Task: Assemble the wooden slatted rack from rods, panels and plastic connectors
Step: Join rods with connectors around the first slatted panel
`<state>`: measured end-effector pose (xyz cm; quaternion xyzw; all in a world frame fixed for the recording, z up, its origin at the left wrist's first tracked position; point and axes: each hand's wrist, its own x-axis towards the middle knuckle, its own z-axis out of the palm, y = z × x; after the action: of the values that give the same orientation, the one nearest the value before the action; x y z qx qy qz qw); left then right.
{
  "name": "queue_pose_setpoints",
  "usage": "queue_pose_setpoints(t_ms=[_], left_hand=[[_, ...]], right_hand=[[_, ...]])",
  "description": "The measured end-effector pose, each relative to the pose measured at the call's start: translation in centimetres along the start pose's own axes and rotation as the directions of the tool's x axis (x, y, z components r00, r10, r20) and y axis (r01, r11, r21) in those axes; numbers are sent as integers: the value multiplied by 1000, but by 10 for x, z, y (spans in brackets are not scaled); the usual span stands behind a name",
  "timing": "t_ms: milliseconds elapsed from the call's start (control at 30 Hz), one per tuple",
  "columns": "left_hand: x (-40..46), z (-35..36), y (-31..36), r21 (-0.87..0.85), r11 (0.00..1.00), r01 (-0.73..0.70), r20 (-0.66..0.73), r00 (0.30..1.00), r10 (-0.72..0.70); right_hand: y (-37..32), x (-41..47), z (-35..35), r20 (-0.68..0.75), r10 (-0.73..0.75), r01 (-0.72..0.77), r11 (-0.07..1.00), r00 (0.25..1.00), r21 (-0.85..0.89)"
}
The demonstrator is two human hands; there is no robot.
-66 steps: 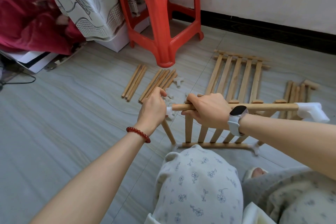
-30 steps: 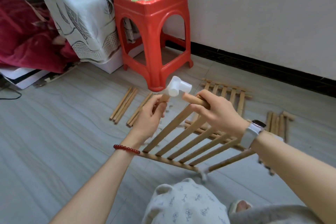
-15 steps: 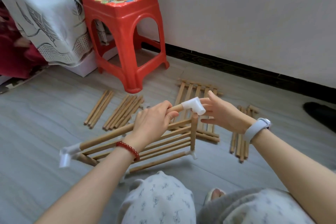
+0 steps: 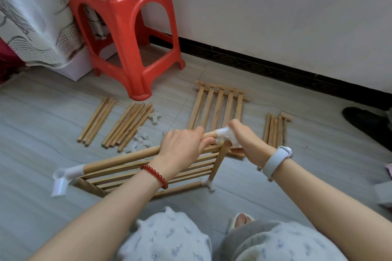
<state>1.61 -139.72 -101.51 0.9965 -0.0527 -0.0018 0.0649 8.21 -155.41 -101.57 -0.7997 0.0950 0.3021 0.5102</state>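
Left hand [image 4: 182, 150] grips top rod [image 4: 127, 158] of rack frame [image 4: 148, 174] on floor [image 4: 42, 207]; right hand [image 4: 244, 140] grips white corner connector [image 4: 222, 133]. Loose rods [image 4: 127, 126], slatted panel [image 4: 218, 108] just beyond; red stool [image 4: 123, 27] behind.

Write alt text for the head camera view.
A person's left hand grips a wooden rod while the right hand presses a white connector onto its end. Loose rods and a slatted panel lie beyond, near a red stool.
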Motion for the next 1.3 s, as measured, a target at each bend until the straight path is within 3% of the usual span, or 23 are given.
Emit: queue_pose_setpoints(t_ms=[100, 233, 400, 533, 600, 700, 767, 867, 967, 1167, 1300], left_hand=[[3, 3, -3, 20, 1000, -3, 3, 1000, 3], [7, 3, -5, 12, 1000, -11, -67, 998, 11], [6, -1, -5, -7, 1000, 20, -115, 993, -21], [-1, -4, -4, -34, 999, 40, -148, 988, -45], [-4, -8, -8, -25, 1000, 14, -153, 988, -18], [-5, -9, -12, -51, 998, -37, -96, 995, 32], [-3, -8, -11, -85, 994, -63, -36, 998, 61], [-1, -7, -8, -109, 991, -80, 19, 996, 82], [-2, -6, -4, -66, 996, -53, -12, 999, 52], [-8, 0, 1, 20, 999, -32, -73, 997, 34], [-9, 5, -1, -9, 998, -63, -94, 994, 62]], right_hand=[[-6, 7, 9, -61, -4, 2, 999, 998, -36], [-3, 17, 19, -131, -302, 291, 952, 944, -97], [4, 16, 26, -185, -489, 488, 871, 853, -51], [2, 12, 28, -155, -542, 550, 835, 826, 11], [3, 11, 23, -54, -554, 553, 832, 831, -32], [6, 11, 5, 132, -477, 469, 879, 869, 87], [7, 12, -3, 166, -459, 433, 885, 873, 170], [10, 12, 1, 127, -489, 474, 870, 863, 136], [9, 12, 10, 84, -480, 453, 864, 873, 219], [4, 10, 19, 31, -211, 199, 954, 977, 226], [2, 6, 22, 18, -62, 57, 971, 998, 232]])
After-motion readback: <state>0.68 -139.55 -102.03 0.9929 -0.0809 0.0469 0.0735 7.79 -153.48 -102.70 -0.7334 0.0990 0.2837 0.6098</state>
